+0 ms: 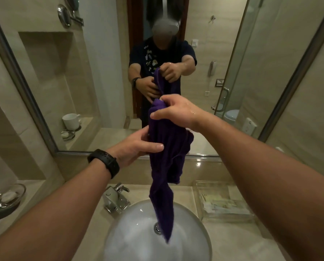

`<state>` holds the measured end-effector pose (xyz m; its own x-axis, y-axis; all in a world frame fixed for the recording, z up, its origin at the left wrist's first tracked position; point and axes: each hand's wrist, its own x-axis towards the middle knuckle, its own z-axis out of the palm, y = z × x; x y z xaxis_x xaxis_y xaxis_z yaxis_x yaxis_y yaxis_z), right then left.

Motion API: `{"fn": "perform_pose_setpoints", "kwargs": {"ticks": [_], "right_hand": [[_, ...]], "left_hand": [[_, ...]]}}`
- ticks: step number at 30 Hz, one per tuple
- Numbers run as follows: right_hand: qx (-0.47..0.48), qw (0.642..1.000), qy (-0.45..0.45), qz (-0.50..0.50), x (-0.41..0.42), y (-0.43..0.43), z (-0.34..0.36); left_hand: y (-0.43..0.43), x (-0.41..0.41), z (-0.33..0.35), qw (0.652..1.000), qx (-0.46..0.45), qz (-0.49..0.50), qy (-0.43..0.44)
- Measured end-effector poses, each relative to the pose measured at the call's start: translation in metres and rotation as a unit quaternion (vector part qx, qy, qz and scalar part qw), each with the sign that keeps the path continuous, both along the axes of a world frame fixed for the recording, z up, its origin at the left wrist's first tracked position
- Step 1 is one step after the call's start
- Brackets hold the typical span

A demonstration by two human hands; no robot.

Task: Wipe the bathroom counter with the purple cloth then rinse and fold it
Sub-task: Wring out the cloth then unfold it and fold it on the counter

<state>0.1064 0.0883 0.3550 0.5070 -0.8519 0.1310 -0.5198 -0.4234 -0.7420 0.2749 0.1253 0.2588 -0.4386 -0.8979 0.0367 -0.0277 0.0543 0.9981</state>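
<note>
Purple cloth (166, 147): bunched and twisted, hanging from our two grips, tail dangling below them over the sink basin (131, 223).
Right hand (174, 112): upper grip, pinching the cloth's top edge.
Left hand (136, 147): lower grip just beneath, thumb across the front, fingers behind.
Step, we judge: opening the cloth out to fold.
Doing it well: we'd find two corners, draw the grips apart, and let drips fall below into the basin, not onto the counter (232, 245).
</note>
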Motion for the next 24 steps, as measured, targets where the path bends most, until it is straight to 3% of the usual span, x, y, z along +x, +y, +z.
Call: {"fn": "perform_pose_setpoints", "kwargs": {"ticks": [2, 4, 7, 11, 15, 17, 19, 22, 24], "right_hand": [[-0.015, 0.999, -0.023, -0.02, -0.001, -0.001, 0.008], [0.009, 0.999, -0.033, -0.04, -0.002, -0.004, 0.009], [0.024, 0.996, 0.008, -0.081, -0.009, -0.009, 0.002], [-0.051, 0.981, 0.126, -0.14, -0.023, -0.02, -0.005], [-0.04, 0.982, 0.129, -0.134, -0.022, -0.025, -0.009], [-0.04, 0.983, 0.12, -0.133, -0.019, -0.026, -0.011], [-0.03, 0.986, 0.089, -0.139, -0.018, -0.027, -0.011], [-0.024, 0.983, 0.126, -0.134, -0.021, -0.022, -0.016], [-0.021, 0.977, 0.173, -0.118, -0.023, -0.019, -0.024]], "left_hand": [[-0.001, -0.01, 0.005, 0.999, -0.012, 0.016, -0.048], [-0.002, -0.023, 0.008, 0.988, -0.03, 0.099, -0.112], [-0.006, -0.03, 0.014, 0.967, -0.014, 0.2, -0.156], [-0.003, -0.019, 0.033, 0.955, 0.055, 0.188, -0.223], [-0.005, -0.016, 0.04, 0.94, 0.032, 0.173, -0.291], [-0.006, -0.014, 0.039, 0.958, 0.037, 0.172, -0.225], [-0.008, -0.011, 0.036, 0.977, 0.068, 0.184, -0.089], [-0.011, -0.007, 0.039, 0.965, 0.123, 0.199, 0.121], [-0.01, -0.007, 0.047, 0.954, 0.128, 0.198, 0.185]]}}
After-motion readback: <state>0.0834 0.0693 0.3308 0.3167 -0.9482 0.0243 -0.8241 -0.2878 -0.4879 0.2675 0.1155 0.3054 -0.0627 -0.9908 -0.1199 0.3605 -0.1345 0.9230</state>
